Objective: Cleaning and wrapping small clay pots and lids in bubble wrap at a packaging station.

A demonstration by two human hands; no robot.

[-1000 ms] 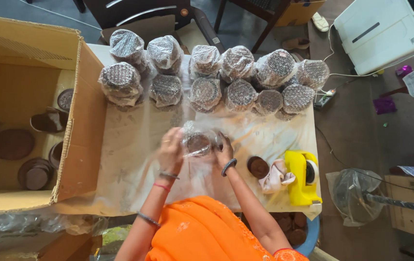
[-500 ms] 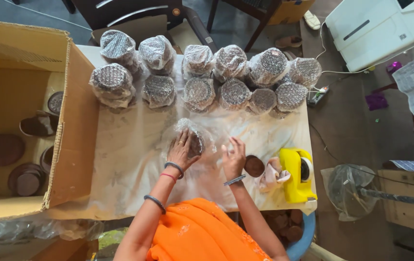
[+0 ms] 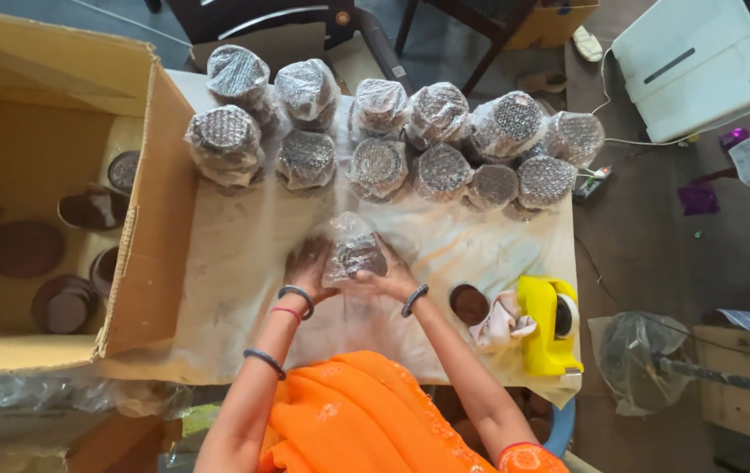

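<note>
My left hand (image 3: 309, 265) and my right hand (image 3: 392, 278) both grip a small dark round item wrapped in clear bubble wrap (image 3: 353, 250), held just above the white sheet-covered table (image 3: 235, 263). Beyond it, several similar bubble-wrapped bundles (image 3: 375, 166) stand in two rows along the table's far edge. A bare dark round piece (image 3: 468, 304) lies to the right of my right hand.
A large open cardboard box (image 3: 60, 114) with several dark round pieces (image 3: 29, 250) inside sits on the left. A yellow tape dispenser (image 3: 550, 326) and a crumpled cloth (image 3: 502, 320) lie at the right. A white machine (image 3: 708, 61) stands on the floor, far right.
Half a second ago my right hand was apart from the bundle near the dark round piece; now both hands are closed on the wrapped item again.
</note>
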